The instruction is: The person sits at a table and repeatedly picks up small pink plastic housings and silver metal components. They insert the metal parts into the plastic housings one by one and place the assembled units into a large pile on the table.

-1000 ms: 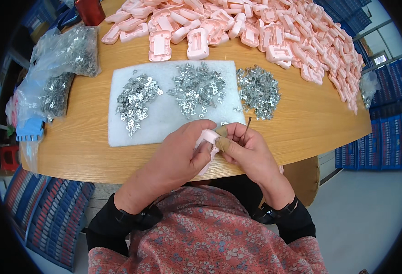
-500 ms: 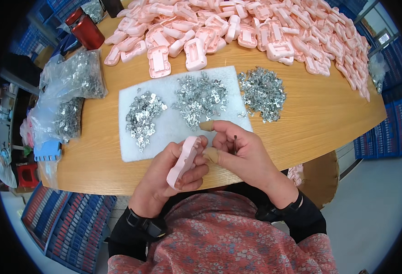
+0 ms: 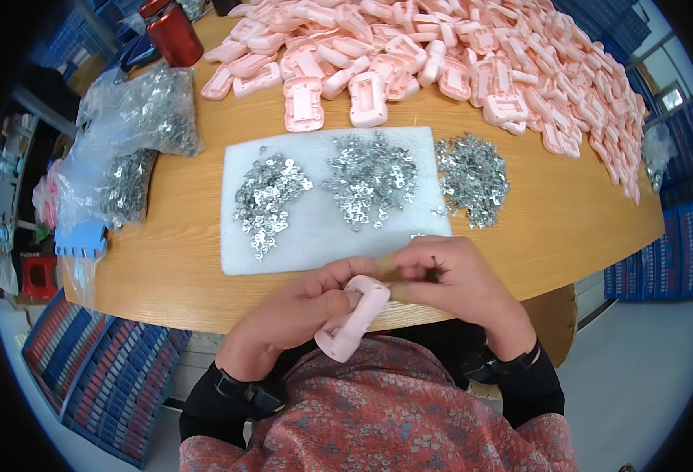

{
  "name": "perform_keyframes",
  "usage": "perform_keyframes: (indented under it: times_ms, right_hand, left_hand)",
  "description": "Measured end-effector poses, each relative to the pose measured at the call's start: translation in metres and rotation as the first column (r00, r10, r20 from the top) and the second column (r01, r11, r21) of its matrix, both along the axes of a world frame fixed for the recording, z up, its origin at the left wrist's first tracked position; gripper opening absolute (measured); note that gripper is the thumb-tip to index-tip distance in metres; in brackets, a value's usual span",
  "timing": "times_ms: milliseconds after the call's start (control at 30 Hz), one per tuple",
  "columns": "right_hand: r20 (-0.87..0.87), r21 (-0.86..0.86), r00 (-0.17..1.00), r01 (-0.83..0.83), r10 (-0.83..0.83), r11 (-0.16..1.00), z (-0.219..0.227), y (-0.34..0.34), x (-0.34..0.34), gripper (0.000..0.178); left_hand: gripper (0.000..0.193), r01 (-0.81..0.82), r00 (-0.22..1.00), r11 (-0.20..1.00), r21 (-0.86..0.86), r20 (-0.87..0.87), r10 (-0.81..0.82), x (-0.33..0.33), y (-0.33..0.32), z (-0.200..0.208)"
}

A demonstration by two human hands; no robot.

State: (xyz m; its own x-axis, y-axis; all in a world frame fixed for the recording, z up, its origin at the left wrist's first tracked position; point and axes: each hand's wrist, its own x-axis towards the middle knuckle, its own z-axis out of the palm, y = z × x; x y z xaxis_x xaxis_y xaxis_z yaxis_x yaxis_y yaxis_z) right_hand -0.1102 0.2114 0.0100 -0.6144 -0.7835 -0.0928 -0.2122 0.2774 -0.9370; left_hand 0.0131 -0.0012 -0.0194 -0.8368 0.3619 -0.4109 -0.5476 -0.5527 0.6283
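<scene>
My left hand [image 3: 295, 307] is closed round a pink plastic casing [image 3: 354, 326], its thumb pressed on the inner side. The casing is tilted over my lap just in front of the table edge. At its upper end my right hand [image 3: 468, 283] is bent in a pinch, with the fingertips blurred. A small dark bit shows among its curled fingers, too little to name. Beyond the hands lies a white foam sheet [image 3: 323, 256] bearing two heaps of small silvery metal clips, a left heap [image 3: 271, 200] and a middle heap [image 3: 370, 177].
A third clip heap [image 3: 472, 181] lies on the wooden table [image 3: 567, 212], right of the foam. Many pink casings [image 3: 409, 47] are piled at the back. Clear bags of metal parts [image 3: 138, 134] and a red jar [image 3: 171, 31] stand left. Blue racks [image 3: 118, 377] flank the table.
The pink casing has turned in my left hand, shifting right and lower, its hollow side now partly showing. My right hand has moved right and slightly down. The whole view has shifted a little.
</scene>
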Motion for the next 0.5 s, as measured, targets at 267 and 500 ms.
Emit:
perform_keyframes:
  times_ms: [267, 500]
  right_hand:
    - [-0.518, 0.146, 0.855, 0.107, -0.016, 0.983, 0.004, -0.033, -0.025, 0.018]
    - [-0.532, 0.237, 0.845, 0.092, 0.05, 0.967, -0.006, -0.051, -0.015, 0.018]
  left_hand:
    - [0.058, -0.263, 0.965, 0.953, 0.152, 0.044, 0.259, 0.022, -0.02, -0.01]
    - [0.044, -0.391, 0.92, 0.863, 0.319, 0.133, 0.368, 0.021, -0.021, 0.0]
